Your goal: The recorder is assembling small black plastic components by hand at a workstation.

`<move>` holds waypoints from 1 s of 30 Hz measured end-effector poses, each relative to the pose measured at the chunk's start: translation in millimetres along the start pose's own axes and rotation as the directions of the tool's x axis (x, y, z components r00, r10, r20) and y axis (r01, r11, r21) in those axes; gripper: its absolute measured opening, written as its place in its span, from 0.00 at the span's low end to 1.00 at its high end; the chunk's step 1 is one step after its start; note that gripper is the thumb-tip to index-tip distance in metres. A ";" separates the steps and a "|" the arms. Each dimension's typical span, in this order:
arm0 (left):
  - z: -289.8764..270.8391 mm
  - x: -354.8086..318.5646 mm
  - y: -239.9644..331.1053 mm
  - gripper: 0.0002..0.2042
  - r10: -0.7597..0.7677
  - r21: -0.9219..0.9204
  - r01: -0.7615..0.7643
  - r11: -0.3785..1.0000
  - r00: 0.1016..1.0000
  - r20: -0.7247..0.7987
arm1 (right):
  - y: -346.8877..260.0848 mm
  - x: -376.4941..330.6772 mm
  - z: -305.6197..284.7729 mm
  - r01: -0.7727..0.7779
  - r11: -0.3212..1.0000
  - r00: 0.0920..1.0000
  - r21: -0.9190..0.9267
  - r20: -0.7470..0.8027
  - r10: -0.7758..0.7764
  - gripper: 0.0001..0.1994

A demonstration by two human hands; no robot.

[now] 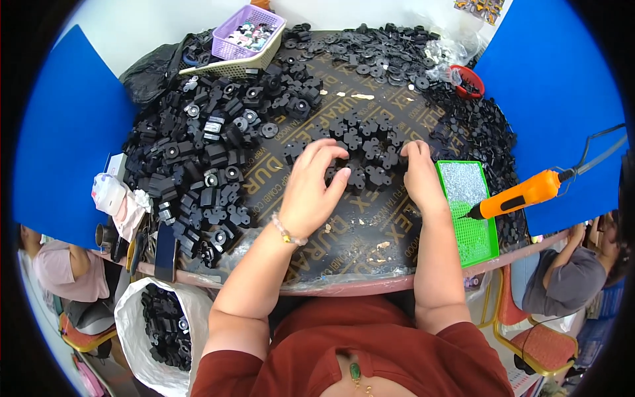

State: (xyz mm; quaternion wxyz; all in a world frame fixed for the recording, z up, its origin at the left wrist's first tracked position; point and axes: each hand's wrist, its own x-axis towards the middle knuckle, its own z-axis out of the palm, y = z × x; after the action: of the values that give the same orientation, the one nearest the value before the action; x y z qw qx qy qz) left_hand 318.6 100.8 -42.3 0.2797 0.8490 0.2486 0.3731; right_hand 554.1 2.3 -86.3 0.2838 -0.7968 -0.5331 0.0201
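Note:
A cluster of small black lobed plastic parts (362,142) stands close together on the dark tabletop between my hands. My left hand (313,185) is at the cluster's left side, open, with its thumb apart from the curved fingers and the fingertips beside the parts. At the right side is my right hand (423,177), its fingers bent and close together at the cluster's edge. What those fingers pinch, if anything, is hidden. Just right of that hand lies a green tray (495,231) of small silvery pieces. An orange electric screwdriver (522,193) hangs over it on a cable.
Black block-like parts (215,155) are heaped at left. Flat black pieces (383,53) lie at the back, near a red bowl (468,83). A purple basket (231,47) is at the back left. Blue partitions (66,139) flank the table. A white sack (132,317) holds black parts below left.

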 end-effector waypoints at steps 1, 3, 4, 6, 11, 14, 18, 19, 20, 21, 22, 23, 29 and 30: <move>-6.8 6.7 0.1 0.14 0.120 0.255 -0.113 0.960 0.993 -0.014 | 8.2 -0.3 -2.6 0.082 0.996 0.992 -0.032 -0.098 -0.085 0.20; -26.5 27.8 -18.6 0.18 0.070 0.493 -0.051 0.869 0.997 -0.020 | 13.1 1.3 -15.2 0.078 0.996 0.960 -0.050 -0.267 -0.088 0.19; -40.7 40.0 -43.9 0.21 0.060 0.624 -0.024 0.781 0.997 -0.038 | 7.1 4.0 -28.7 0.008 1.000 0.946 -0.020 -0.325 -0.014 0.18; -69.7 44.0 -89.3 0.14 0.088 0.893 0.009 0.450 0.995 -0.055 | 2.1 9.9 -47.8 -0.109 0.994 0.880 -0.019 -0.468 0.087 0.19; -98.4 46.8 -128.3 0.11 -0.150 0.923 -0.103 0.372 0.974 0.169 | 19.4 17.5 -68.7 -0.211 0.973 0.797 -0.097 -0.593 0.114 0.21; -93.7 51.7 -108.1 0.13 -0.023 0.794 -0.018 0.608 0.999 0.041 | 27.3 35.8 -77.1 -0.322 0.931 0.830 -0.175 -0.525 0.188 0.18; -62.6 56.7 -39.5 0.16 -0.177 -0.006 0.177 0.984 0.982 -0.062 | 74.0 90.3 -57.6 -0.430 0.840 0.898 -0.332 -0.253 0.360 0.13; -51.0 51.3 -20.8 0.16 -0.311 -0.497 0.286 0.819 0.950 0.034 | 75.5 95.4 -48.2 -0.499 0.788 0.866 -0.362 -0.162 0.474 0.15; -37.7 43.2 -11.8 0.16 -0.312 -0.768 0.294 0.569 0.941 0.129 | 83.5 95.3 -40.2 -0.531 0.744 0.837 -0.405 -0.118 0.534 0.15; -30.7 34.3 -2.7 0.16 -0.282 -0.894 0.302 0.330 0.936 0.212 | 82.7 95.4 -32.6 -0.533 0.729 0.828 -0.431 -0.089 0.553 0.15; -23.2 25.6 2.7 0.17 -0.256 -0.932 0.315 0.180 0.930 0.265 | 88.3 97.0 -27.0 -0.540 0.734 0.825 -0.411 -0.085 0.559 0.15; -16.5 17.4 12.4 0.19 -0.288 -0.932 0.351 0.089 0.905 0.313 | 84.4 98.3 -26.9 -0.508 0.728 0.840 -0.461 -0.078 0.537 0.15; 19.7 -11.6 -11.9 0.18 -0.399 -0.934 0.344 0.092 0.872 0.282 | 4.4 81.0 -32.6 -0.257 0.964 0.950 -0.061 -0.198 0.241 0.22; 19.6 -14.5 -12.2 0.18 -0.413 -0.930 0.348 0.115 0.869 0.274 | -10.7 72.8 -30.3 -0.097 0.987 0.967 0.126 -0.222 0.123 0.22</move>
State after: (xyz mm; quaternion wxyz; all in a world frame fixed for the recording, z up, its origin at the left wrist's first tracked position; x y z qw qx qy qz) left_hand 322.5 94.8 -68.6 0.8188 0.3887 0.1799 0.3823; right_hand 586.6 54.8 -36.2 0.3868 -0.8047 -0.4497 -0.0255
